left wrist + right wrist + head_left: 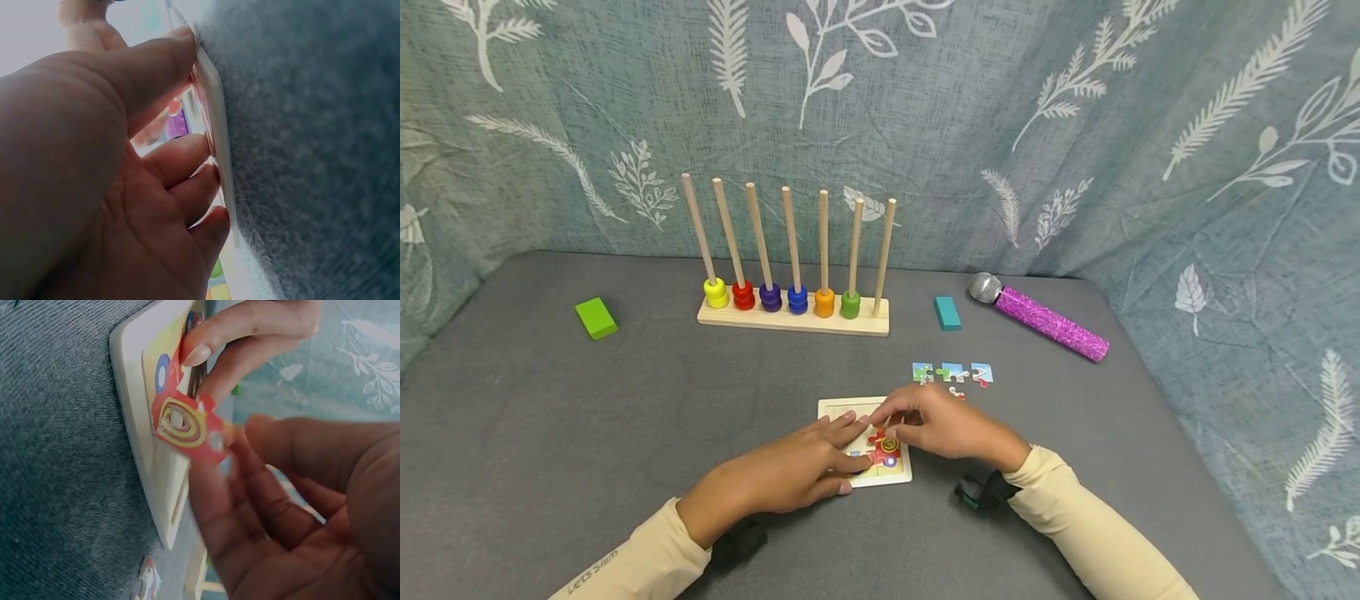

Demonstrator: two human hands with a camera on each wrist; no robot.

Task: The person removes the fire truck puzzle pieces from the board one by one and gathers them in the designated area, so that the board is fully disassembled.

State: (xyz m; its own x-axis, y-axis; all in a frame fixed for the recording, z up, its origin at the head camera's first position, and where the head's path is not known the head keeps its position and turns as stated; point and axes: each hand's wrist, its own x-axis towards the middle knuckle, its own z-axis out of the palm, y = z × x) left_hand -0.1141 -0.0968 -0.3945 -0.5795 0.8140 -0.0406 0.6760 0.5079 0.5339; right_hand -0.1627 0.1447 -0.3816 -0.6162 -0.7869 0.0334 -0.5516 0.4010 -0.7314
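We rest our left hand (793, 473), fingers outstretched, across the left of the puzzle tray (842, 405), apparently to steady it, while our right hand (946, 423) pinches a red spiral piece (182, 427), tilted, at its right, loose pieces (953, 372) lying seemingly handy beyond its far-right corner.

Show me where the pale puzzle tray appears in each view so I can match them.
Head: the puzzle tray lies below centre.
Left wrist: the tray shows as a thin, pale edge running steeply near the middle.
Right wrist: the tray is left of centre, its long rim steep in the picture.
Shared landmark: the left hand, at the tray in all three.
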